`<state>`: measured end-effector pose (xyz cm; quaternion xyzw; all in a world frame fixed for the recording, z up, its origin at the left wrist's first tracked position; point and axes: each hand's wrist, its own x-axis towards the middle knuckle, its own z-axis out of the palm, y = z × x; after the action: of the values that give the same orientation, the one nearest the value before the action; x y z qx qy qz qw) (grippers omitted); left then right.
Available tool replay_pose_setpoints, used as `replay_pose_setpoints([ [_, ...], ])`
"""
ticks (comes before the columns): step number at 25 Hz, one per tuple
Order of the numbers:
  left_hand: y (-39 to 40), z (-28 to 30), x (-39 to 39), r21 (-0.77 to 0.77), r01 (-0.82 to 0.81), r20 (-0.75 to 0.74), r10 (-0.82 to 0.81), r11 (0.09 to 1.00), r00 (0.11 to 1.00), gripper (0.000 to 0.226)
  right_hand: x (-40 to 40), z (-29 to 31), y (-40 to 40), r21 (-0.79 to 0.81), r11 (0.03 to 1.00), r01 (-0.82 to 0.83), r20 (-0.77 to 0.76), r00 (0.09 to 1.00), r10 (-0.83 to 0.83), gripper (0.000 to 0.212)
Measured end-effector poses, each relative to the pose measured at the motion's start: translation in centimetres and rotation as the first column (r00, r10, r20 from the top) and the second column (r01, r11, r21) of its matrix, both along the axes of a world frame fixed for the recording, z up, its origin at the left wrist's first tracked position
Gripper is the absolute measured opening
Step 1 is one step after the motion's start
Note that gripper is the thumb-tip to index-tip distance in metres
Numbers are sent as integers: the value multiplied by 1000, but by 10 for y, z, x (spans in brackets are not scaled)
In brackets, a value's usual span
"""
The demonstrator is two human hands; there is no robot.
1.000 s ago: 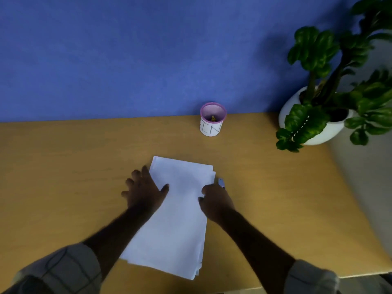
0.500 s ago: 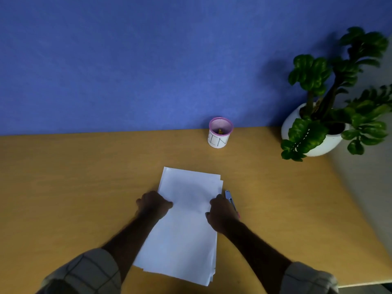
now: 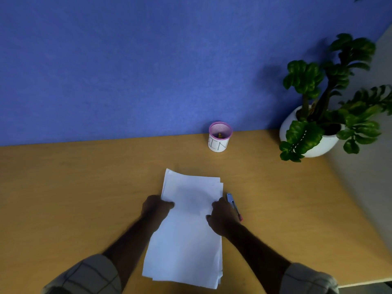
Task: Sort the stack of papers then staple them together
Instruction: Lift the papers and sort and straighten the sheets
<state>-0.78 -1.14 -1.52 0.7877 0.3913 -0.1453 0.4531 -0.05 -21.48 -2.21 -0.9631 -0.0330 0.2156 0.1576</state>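
With the left hand (image 3: 156, 207) and right hand (image 3: 221, 215) gripping opposite edges of the uneven stack of white paper sheets (image 3: 186, 236) lying mid-desk, squaring appears in hand; next, reach the slim grey-and-pink stapler (image 3: 234, 206) just beside it.

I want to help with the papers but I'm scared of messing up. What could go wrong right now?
1. The stack of papers is uneven: sheet edges stick out at the far right corner and the near edge, so stapling now might miss some pages.
2. The stapler lies right beside the right hand, which could knock it away.
3. The left hand and right hand hold only the side edges, so loose sheets may slip when lifted.
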Motion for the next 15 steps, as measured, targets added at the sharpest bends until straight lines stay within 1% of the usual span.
replay_pose_setpoints([
  [2,-5,17,5,72,42,101,-49,997,994,19,3,9,4,24,999,40,-22,999,-39,48],
  [3,-8,26,8,128,63,151,-82,990,985,21,5,16,7,91,992,88,-27,996,-86,57],
  [4,-11,38,12,187,78,207,-117,979,971,25,9,26,12,224,960,165,-61,986,-155,65],
  [5,-15,51,15,230,85,273,-148,970,951,25,12,38,18,409,876,254,-138,967,-216,73],
  [6,-21,63,16,263,94,349,-186,960,919,20,16,54,25,582,743,330,-236,943,-235,79],
  [7,-27,75,17,284,111,425,-229,952,876,14,21,70,32,704,608,368,-299,929,-216,81],
  [8,-34,85,17,300,137,494,-277,944,824,13,25,84,38,779,501,377,-321,926,-197,79],
  [9,-43,93,15,314,175,549,-329,933,768,14,28,94,42,838,403,368,-312,929,-200,71],
  [11,-57,106,10,323,298,596,-437,898,674,19,34,110,44,905,254,341,-261,917,-302,43],
  [12,-63,110,8,306,378,610,-485,874,627,23,36,116,41,919,215,330,-232,895,-382,24],
  [13,-64,110,7,283,457,633,-522,843,572,25,38,121,35,927,199,318,-203,872,-446,11],
  [14,-62,109,6,262,516,656,-542,816,525,27,40,124,29,928,224,298,-162,864,-477,15],
  [15,-58,110,7,244,531,680,-534,811,503,28,43,127,21,928,246,280,-136,869,-475,23],
])
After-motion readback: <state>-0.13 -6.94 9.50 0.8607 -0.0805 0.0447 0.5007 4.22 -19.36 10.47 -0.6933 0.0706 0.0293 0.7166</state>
